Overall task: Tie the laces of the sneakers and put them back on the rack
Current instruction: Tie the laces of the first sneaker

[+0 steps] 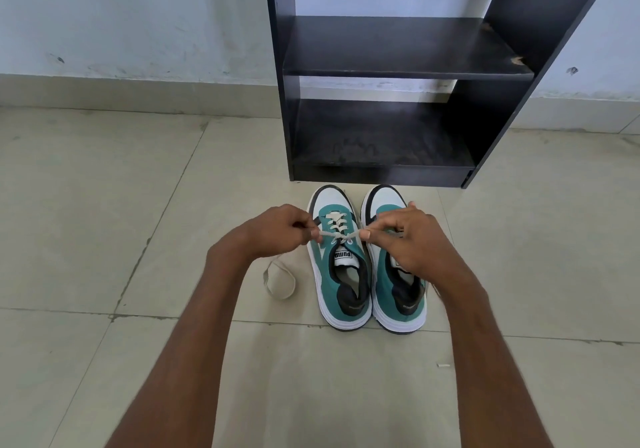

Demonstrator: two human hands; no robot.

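Observation:
Two teal, white and black sneakers stand side by side on the floor, toes toward the rack: the left sneaker [337, 267] and the right sneaker [389, 274]. My left hand [277, 231] pinches one end of the left sneaker's cream lace [341, 236], and my right hand [408, 236] pinches the other end. The lace is pulled taut sideways, crossed in a knot above the tongue. A loose loop of the lace [278, 279] trails on the floor below my left hand. My right hand hides the middle of the right sneaker.
A black shoe rack [398, 73] with two bare shelves stands just beyond the toes, against a pale wall. Beige floor tiles surround the sneakers. A small white scrap [443, 365] lies on the tile at the lower right.

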